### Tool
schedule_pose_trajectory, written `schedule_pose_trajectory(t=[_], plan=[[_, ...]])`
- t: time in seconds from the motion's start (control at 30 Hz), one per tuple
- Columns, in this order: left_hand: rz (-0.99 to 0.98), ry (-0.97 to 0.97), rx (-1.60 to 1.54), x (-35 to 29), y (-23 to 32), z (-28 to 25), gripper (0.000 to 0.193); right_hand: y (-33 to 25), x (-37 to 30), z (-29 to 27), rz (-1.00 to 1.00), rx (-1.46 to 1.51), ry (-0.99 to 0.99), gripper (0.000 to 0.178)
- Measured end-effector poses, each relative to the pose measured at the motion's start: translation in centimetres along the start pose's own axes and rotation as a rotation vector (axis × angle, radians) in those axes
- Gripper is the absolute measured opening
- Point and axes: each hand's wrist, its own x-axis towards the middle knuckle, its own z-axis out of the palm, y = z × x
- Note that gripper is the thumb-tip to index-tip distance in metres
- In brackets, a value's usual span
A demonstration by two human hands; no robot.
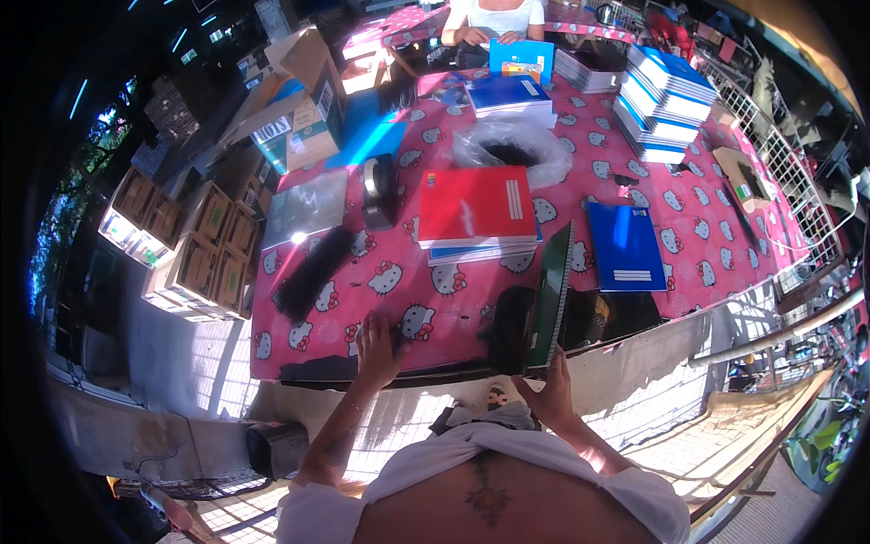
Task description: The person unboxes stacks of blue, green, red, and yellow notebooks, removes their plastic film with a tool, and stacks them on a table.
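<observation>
A green spiral notebook stands on edge near the table's front, its wire coil along the right side. My right hand grips its lower end. Further left, my left hand lies on the pink patterned tablecloth with its fingers stretched out; a small dark patch by its thumb is too unclear to name. Beyond the hands is a short stack of notebooks, a red notebook on top and blue ones under it. A blue notebook lies flat to the right of the green one.
A black bristly bundle and a black tape dispenser lie at left, near an open carton. Behind the red stack sits a clear plastic bag. Tall notebook stacks stand far right. Across the table, a person holds a blue book.
</observation>
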Motion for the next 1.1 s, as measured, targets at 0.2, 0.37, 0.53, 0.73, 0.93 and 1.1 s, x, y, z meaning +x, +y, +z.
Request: schedule_pose_trajectory(t=[0.2,0.37,0.53,0.73,0.93,1.1], plan=[[-0.116,0.217,-0.589,2.2,-1.1,-0.7,0.043,0.9,3.9,6.1,-0.563,-0.585,-0.084,0.052],[-0.525,-0.028,-1.68,2.9,1.9,-6.0,0.028,-0.6,9.2,9.4,-0.517,-0.642,0.015,0.043],[-0.497,-0.284,-2.062,2.7,6.4,-12.5,0.032,-6.3,16.1,8.6,-0.635,-0.667,0.122,0.027],[-0.303,-0.47,-1.939,5.0,7.2,-11.7,0.034,-6.8,17.5,9.2,-0.524,-0.615,-0.094,0.013],[-0.263,-0.482,-1.998,7.9,9.1,-12.7,0.037,-7.3,17.1,9.0,-0.49,-0.552,-0.09,0.013],[-0.256,-0.498,-1.871,8.6,8.3,-12.9,0.034,-7.1,16.9,9.1,-0.484,-0.534,-0.095,0.017]])
